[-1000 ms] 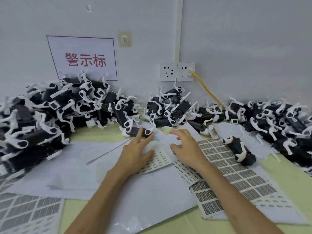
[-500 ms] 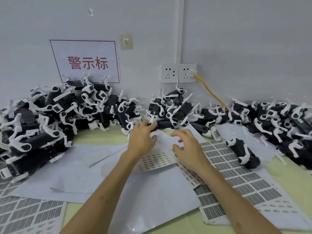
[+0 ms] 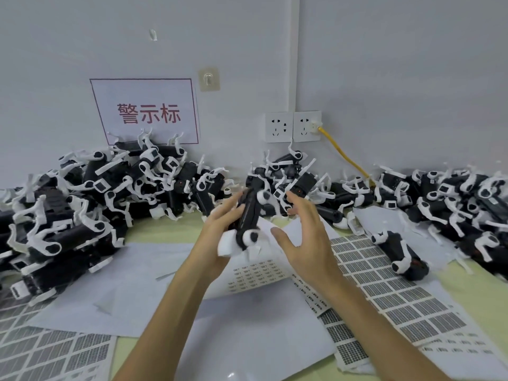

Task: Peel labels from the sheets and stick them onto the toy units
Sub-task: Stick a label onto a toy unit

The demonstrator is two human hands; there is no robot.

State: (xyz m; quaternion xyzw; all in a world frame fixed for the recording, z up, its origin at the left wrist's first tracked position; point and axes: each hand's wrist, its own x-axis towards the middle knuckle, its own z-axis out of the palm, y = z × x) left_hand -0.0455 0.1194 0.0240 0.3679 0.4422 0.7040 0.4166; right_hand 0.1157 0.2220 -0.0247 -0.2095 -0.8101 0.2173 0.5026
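gripped in the left hand (image 3: 220,232), whose fingers curl round its dark body, 1 black-and-white toy unit (image 3: 248,215) is held tilted above the papers, its far end toward the wall. the right hand (image 3: 305,237) hovers just beside it, fingers spread and relaxed, holding nothing; whether it touches the unit i cannot tell. beneath both hands lies a curled small-label sheet (image 3: 255,273), resting on plain white backing papers (image 3: 115,284). to the right a large label sheet (image 3: 384,284) of grey rectangular labels spreads over the pale green table (image 3: 156,231), with a lone toy unit (image 3: 398,254) lying at its far edge. another label sheet (image 3: 41,350) shows at the lower left corner. 3 heaps of toy units line the wall: a left heap (image 3: 82,210), a middle heap (image 3: 299,182) and a right heap (image 3: 453,199). above them hang a red-bordered sign (image 3: 145,111) and 2 wall sockets (image 3: 292,126), with a yellow cable (image 3: 346,158) plugged into the right one.
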